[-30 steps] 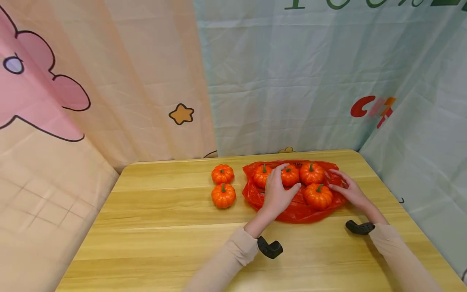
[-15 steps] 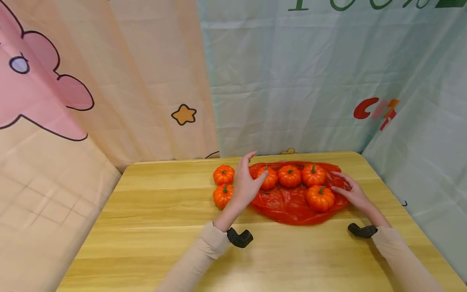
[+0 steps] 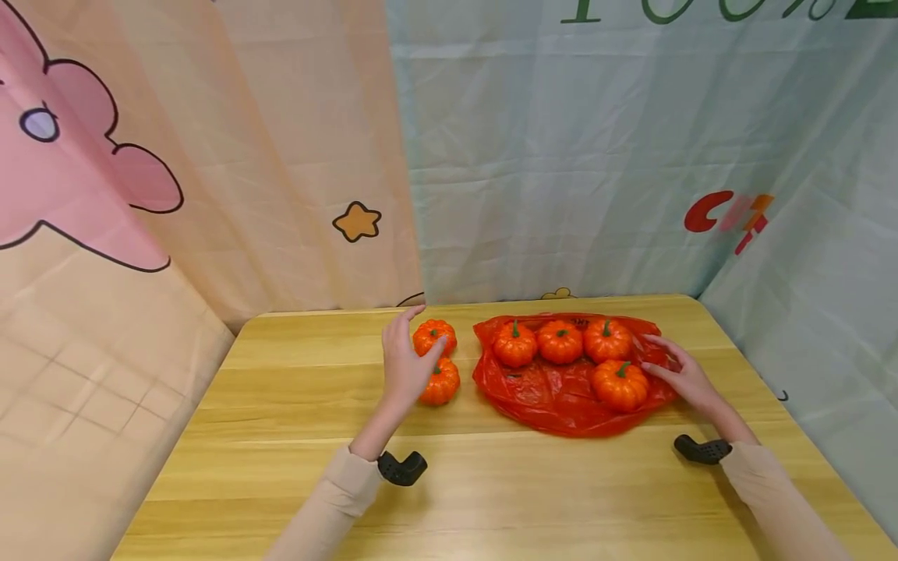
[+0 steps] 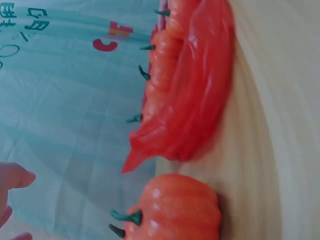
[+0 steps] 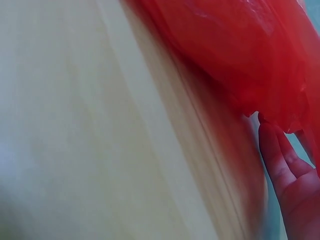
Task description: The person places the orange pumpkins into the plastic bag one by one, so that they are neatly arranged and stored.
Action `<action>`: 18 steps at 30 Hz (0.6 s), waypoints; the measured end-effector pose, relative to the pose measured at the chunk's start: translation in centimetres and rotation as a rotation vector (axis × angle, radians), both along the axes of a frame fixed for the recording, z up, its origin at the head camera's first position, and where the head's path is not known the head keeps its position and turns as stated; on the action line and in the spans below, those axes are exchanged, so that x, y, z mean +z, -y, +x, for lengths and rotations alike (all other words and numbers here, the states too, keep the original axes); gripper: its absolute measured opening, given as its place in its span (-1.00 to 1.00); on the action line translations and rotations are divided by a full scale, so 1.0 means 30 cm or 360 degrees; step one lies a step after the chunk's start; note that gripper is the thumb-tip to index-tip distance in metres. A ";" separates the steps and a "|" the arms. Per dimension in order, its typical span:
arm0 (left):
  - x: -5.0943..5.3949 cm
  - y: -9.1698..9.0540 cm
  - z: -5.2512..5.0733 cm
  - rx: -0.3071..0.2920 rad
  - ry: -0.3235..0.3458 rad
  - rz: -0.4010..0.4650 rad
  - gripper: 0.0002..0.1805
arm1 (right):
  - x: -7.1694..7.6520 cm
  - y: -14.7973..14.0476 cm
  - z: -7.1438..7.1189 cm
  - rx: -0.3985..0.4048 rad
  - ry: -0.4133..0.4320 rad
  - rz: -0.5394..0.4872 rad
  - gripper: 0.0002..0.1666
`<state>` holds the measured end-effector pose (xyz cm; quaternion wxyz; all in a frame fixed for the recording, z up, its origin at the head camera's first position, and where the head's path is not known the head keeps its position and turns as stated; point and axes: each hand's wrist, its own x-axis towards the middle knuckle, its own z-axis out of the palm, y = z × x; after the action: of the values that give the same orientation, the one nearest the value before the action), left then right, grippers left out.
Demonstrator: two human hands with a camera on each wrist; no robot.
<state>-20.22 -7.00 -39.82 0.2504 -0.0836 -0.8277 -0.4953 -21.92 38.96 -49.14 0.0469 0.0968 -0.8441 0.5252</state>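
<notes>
Left hand (image 3: 407,365), fingers spread, near pumpkins (image 3: 444,382) left of bag (image 3: 543,397). Right hand (image 3: 691,382), fingers spread, at bag's right edge, probably steadying it.

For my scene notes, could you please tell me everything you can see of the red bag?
The red bag looks like thin, shiny, crinkled plastic, with dark print near its far edge. It lies spread on the table, toward the far right, open at the top, with four pumpkins inside. The right hand touches its right end.
</notes>
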 end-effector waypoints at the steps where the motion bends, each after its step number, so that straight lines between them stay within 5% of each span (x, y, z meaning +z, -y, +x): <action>1: -0.014 0.016 0.002 0.0012 0.0001 0.0001 -0.40 | -0.001 -0.002 0.000 -0.0009 0.0000 0.0011 -0.37; 12: -0.131 0.100 0.025 0.0060 0.0202 0.0013 -0.37 | -0.011 0.002 0.005 -0.0025 -0.0036 -0.0011 -0.35; 18: -0.183 0.096 0.034 0.0031 0.0463 0.0055 -0.25 | -0.012 0.005 0.008 -0.0035 -0.0035 0.0013 -0.35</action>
<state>-19.21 -9.89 -45.32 0.1341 0.0014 -0.8473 -0.5139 -21.68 38.80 -49.49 0.0615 0.0933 -0.8468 0.5201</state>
